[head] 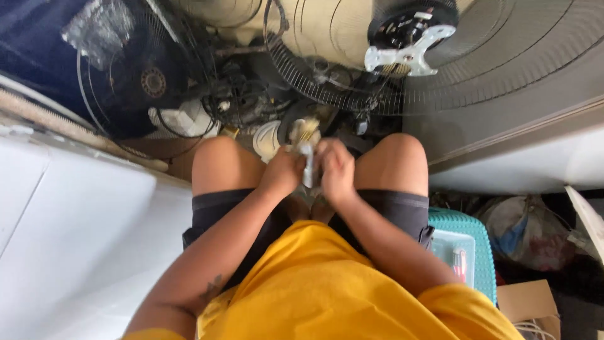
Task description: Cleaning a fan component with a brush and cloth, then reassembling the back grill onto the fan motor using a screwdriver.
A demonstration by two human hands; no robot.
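Left hand (283,171): curled shut around the small pale part (307,148), gripping its left side.
Right hand (335,173): fingers closed on the same part from the right.
Part: between the knees, above the lap; whitish, with a brassy top, possibly metal windings; too blurred to be sure.
Cardboard box (527,301): brown, lower right corner.
Basket (479,239): teal plastic weave, beside right thigh.
Fan grilles (440,88): round wire mesh, ahead.
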